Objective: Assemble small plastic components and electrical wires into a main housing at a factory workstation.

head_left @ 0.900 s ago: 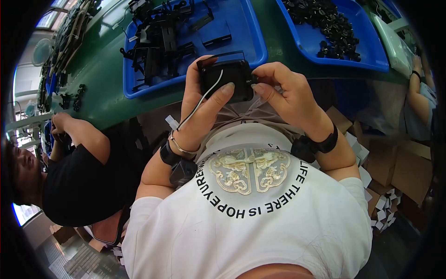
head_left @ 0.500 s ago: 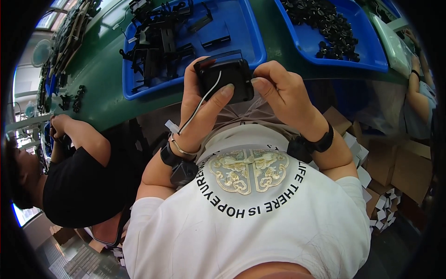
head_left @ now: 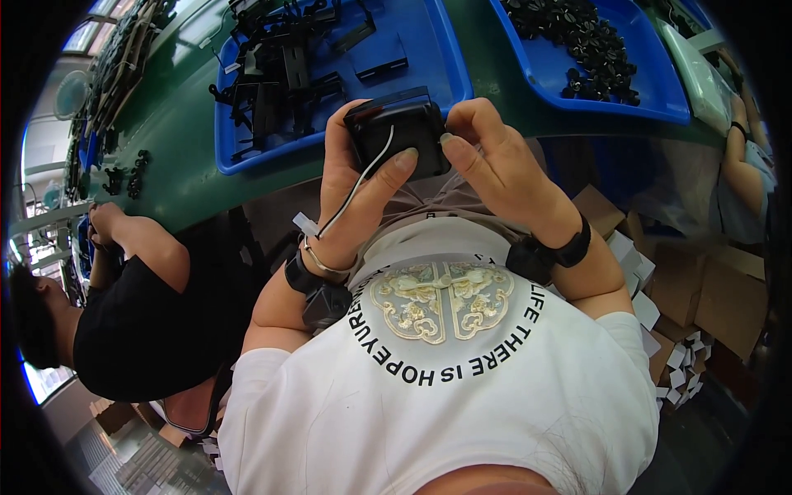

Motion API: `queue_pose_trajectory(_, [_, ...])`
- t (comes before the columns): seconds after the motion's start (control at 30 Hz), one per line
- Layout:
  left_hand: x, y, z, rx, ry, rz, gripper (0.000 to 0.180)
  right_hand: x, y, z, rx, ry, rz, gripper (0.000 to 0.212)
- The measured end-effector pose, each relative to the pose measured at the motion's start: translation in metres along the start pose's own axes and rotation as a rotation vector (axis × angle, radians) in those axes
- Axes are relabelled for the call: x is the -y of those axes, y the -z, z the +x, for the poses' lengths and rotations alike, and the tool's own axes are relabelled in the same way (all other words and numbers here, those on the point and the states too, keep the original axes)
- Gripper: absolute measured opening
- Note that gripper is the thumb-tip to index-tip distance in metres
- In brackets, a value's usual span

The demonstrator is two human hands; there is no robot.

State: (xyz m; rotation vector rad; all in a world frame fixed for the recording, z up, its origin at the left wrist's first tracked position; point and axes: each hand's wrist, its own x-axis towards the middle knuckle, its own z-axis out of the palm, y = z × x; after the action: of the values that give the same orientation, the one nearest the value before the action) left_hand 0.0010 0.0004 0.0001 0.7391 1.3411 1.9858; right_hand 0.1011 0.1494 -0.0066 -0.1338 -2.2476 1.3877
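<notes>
A black box-shaped device (head_left: 422, 148) with a thin black bracket (head_left: 388, 102) along its far edge is held above my lap, just off the near rim of a blue tray. My left hand (head_left: 353, 177) grips it from the left, thumb pressed on its face. A white cable (head_left: 358, 185) runs out of the device over that hand to a pale connector (head_left: 305, 223) by the wrist. At the device's right side my right hand (head_left: 511, 169) is closed in a pinch, thumb against bent index finger. Whatever small part it holds there is hidden.
Black brackets (head_left: 293, 70) are piled in the blue tray (head_left: 459, 62) ahead. Another blue tray (head_left: 667, 106) at the right holds many small black knobs (head_left: 590, 49). A co-worker in black (head_left: 148, 322) sits at the left; another person's arm (head_left: 742, 177) shows far right, near cardboard boxes (head_left: 730, 301).
My right hand has shifted slightly left, its fingertips closer against the device's side. The left hand and the device have hardly moved.
</notes>
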Motion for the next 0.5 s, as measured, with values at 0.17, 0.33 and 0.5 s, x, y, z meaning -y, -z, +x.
queue_pose_trajectory(0.17, [-0.001, 0.001, -0.003, -0.011, 0.015, -0.014, 0.052, -0.004, 0.005, 0.001, 0.243, -0.216, 0.141, 0.044])
queue_pose_trajectory(0.33, [0.002, 0.002, -0.005, -0.016, 0.005, -0.039, 0.054, -0.004, -0.004, -0.002, -0.051, -0.058, 0.233, 0.045])
queue_pose_trajectory(0.5, [0.005, 0.003, -0.006, -0.009, -0.07, 0.037, 0.055, -0.01, 0.002, -0.002, 0.083, -0.091, 0.113, 0.037])
